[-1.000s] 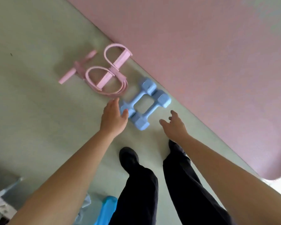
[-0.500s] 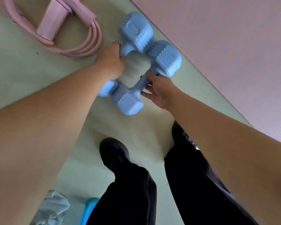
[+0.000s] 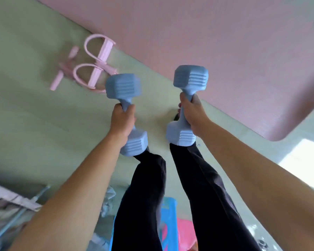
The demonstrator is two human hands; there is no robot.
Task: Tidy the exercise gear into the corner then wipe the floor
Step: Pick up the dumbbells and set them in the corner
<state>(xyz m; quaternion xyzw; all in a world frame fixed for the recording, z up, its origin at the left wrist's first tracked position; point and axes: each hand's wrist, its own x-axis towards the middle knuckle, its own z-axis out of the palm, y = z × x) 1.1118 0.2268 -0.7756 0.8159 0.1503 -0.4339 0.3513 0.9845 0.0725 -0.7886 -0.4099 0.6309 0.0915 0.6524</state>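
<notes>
On the pale green floor (image 3: 34, 124), at the far left, lies the pink pedal resistance band with its two loops and foam handle (image 3: 91, 66), close beside the edge of the large pink exercise mat (image 3: 225, 42). It is not yet collected.

Moving to the right, the left hand (image 3: 122, 120) is wrapped tight round the grip of a light blue hexagonal dumbbell with ribbed ends (image 3: 124, 86), all fingers curled about the bar, and the weight is lifted clear of the floor. Further right, the right hand (image 3: 192, 113) clasps in the same way the grip of the second light blue dumbbell (image 3: 189, 78), also raised in the air above the person's black trousers (image 3: 198, 178).

I judge the tidying step is in hand: both dumbbells are picked up, and nothing is wiped so far. The next move, I think, calls for carrying the two weights to the corner and lowering them gently, because they look heavy and hard. Which corner is meant I cannot tell from this view. After that the pink band needs to follow.

At the bottom a bright blue plastic object (image 3: 168, 223) and something pink stand behind the legs, too hidden to name. No brand, label or writing can be read on the dumbbells; the picture is blurred by movement.
</notes>
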